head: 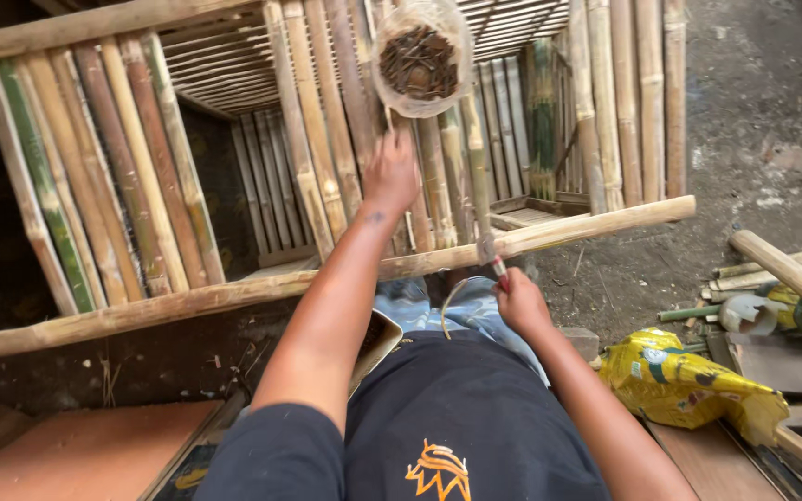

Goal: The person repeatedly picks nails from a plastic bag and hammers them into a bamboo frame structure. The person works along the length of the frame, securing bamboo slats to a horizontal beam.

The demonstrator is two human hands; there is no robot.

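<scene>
A bamboo frame of upright slats (141, 176) lies in front of me, with a long pole (262, 289) across its near edge. My left hand (390, 176) reaches up over the slats, its fingers resting on the bamboo just below a clear plastic bag of rusty nails (420, 60). My right hand (520, 301) is closed around the red handle of a small hammer (487, 249), whose metal head points up at the pole's edge. A thin curved strip (452, 301) hangs beside that hand, over my lap.
A crumpled yellow bag (689, 380) lies on the ground at my right. Beyond it sit loose bamboo poles (791, 274), a plastic bottle (744, 314) and scraps. A flat board (76, 455) lies at the lower left. Bare dirt floor (763, 111) stretches at the upper right.
</scene>
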